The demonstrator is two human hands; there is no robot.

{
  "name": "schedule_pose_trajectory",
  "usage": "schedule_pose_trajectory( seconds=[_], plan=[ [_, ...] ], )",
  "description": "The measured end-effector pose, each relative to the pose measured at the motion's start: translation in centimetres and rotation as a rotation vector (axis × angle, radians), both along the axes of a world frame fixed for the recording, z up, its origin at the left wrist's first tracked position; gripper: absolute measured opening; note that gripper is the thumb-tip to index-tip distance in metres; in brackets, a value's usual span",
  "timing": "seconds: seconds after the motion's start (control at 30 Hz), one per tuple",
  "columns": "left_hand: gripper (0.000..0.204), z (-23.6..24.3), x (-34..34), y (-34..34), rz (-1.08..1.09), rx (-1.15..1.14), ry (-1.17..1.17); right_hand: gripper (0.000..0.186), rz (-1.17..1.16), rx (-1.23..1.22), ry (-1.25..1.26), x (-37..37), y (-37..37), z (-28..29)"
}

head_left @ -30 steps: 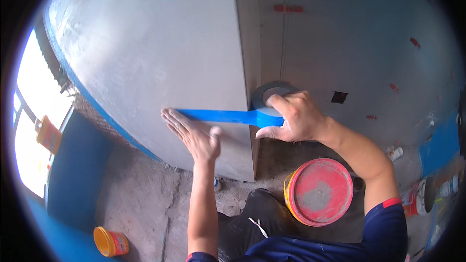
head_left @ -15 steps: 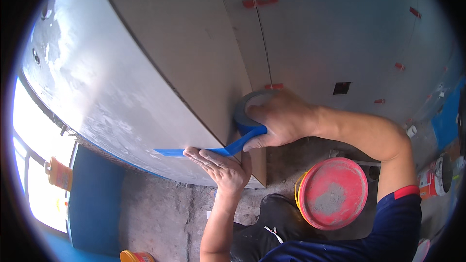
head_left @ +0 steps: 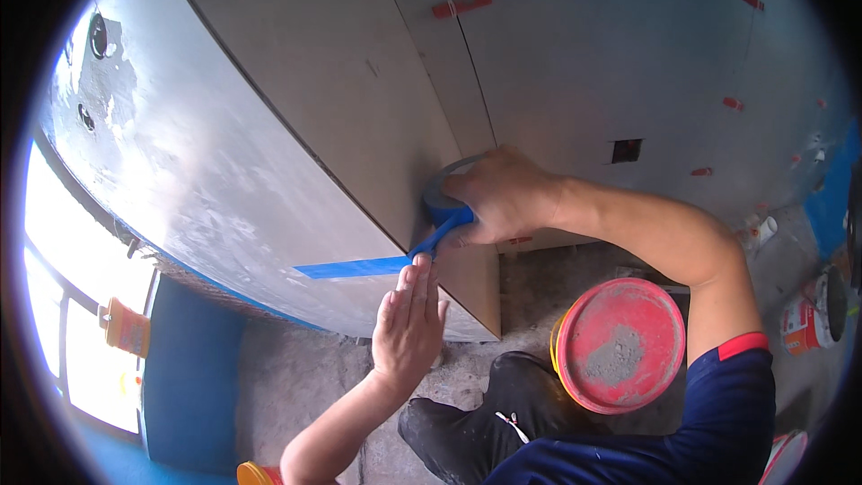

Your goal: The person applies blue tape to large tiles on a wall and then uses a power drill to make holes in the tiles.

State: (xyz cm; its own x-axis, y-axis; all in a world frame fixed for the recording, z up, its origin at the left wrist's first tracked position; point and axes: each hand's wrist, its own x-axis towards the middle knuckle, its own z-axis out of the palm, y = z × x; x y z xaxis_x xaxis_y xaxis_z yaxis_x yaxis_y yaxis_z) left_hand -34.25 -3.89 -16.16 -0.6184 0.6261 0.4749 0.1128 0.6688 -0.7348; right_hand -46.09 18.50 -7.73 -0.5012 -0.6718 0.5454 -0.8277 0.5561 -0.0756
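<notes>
A strip of blue masking tape [head_left: 352, 268] lies stuck across the pale wall face and reaches the corner edge of the grey-brown tile panel [head_left: 337, 99]. From that corner the tape runs on, twisted, to its roll [head_left: 443, 202]. My right hand [head_left: 508, 196] grips the roll against the panel, fingers over its top and thumb low by the loose tape. With fingers stretched out, my left hand [head_left: 410, 314] presses its fingertips on the tape at the corner and holds nothing.
A bucket with a red lid [head_left: 621, 347] and grey powder on top stands at my right knee. Red tile clips [head_left: 461, 5] dot the tiled wall, which has a square cutout [head_left: 627, 151]. An orange bucket [head_left: 127, 328] hangs by the window; another container [head_left: 813, 316] stands far right.
My left hand has slid along the tape to the corner, its fingers now pointing up. The right hand with the roll has shifted slightly up and left, and the view has moved a little.
</notes>
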Motion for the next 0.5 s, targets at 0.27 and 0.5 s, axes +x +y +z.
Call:
schedule_pose_trajectory(
  seconds=[0.27,0.5],
  plan=[
    [0.063,3.6,1.0,1.6,0.084,-0.203,-0.102,0.056,0.146,0.093,-0.187,-0.9,1.2,0.7],
    [0.059,4.1,1.3,2.3,0.182,-0.339,-0.055,0.052,0.284,0.039,-0.329,-1.0,1.5,1.0]
  ],
)
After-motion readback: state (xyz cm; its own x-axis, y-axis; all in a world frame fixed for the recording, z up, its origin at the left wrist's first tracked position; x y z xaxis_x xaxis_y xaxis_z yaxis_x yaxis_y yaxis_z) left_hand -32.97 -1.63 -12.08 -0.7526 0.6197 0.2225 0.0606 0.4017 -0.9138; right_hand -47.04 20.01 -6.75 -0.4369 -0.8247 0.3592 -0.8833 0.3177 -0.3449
